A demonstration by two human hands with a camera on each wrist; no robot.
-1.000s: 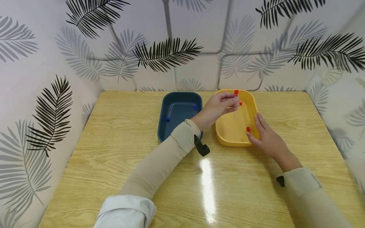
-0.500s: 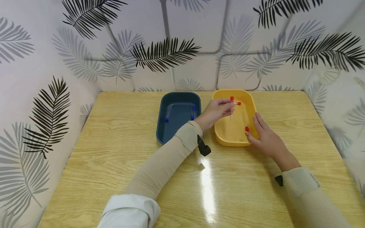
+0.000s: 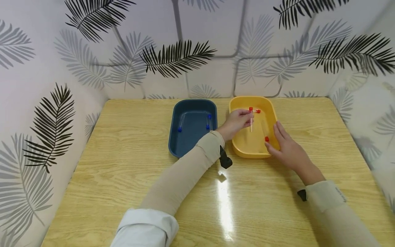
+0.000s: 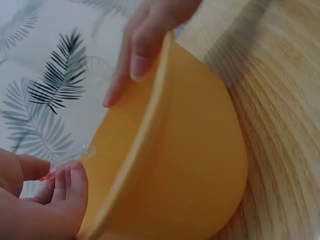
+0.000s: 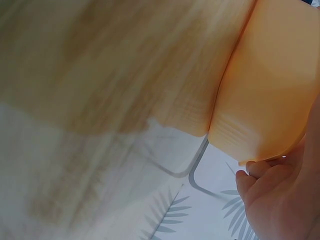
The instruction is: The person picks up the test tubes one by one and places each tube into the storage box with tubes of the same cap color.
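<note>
Left hand [image 3: 236,120] pinches a red-capped tube [image 3: 251,120] upright over the yellow tray [image 3: 245,152]; right hand [image 3: 285,145], fingers straight, rests on the tray's rim, steadying it on the tabletop [image 3: 123,171].

Pale wooden table [image 3: 123,164], glossy grain, bright streak of glare running down the near middle. Walled in on three sides by leaf-print panels.

Directly on it: yellow tray [image 3: 271,113], rounded corners, sitting at the far middle, long side pointing away. Just beside the yellow tray, to its left, blue tray [image 3: 176,137], same shape, same line, a narrow strip of wood showing between them. Right hand [image 3: 288,147] resting on the tabletop against the yellow tray's near right corner, fingers flat along its wall. Seen low from the left wrist, yellow tray's curved outer wall meeting the wood.
</note>
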